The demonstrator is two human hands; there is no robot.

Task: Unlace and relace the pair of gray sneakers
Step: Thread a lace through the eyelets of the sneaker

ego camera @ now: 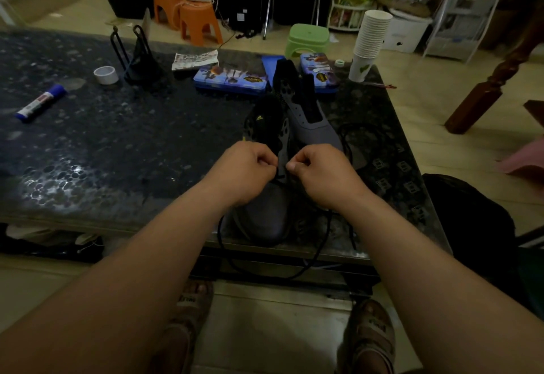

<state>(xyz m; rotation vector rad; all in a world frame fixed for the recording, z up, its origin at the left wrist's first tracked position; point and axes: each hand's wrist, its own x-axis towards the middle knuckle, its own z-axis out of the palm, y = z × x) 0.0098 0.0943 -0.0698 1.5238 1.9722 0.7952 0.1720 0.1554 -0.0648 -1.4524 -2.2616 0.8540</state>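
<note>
Two gray sneakers stand on the dark stone table. The near sneaker points its toe at me by the front edge. The far sneaker lies behind it with bare eyelets. My left hand and my right hand sit over the near sneaker's lower eyelets, each pinching the black lace between thumb and forefinger. The lace's loose length loops down over the table's front edge. A second black lace lies coiled to the right of the far sneaker.
Behind the sneakers lie two blue pencil tins, a stack of paper cups and a black clip stand. A tape roll and a glue stick sit at the left. Orange stools and a green stool stand on the floor beyond.
</note>
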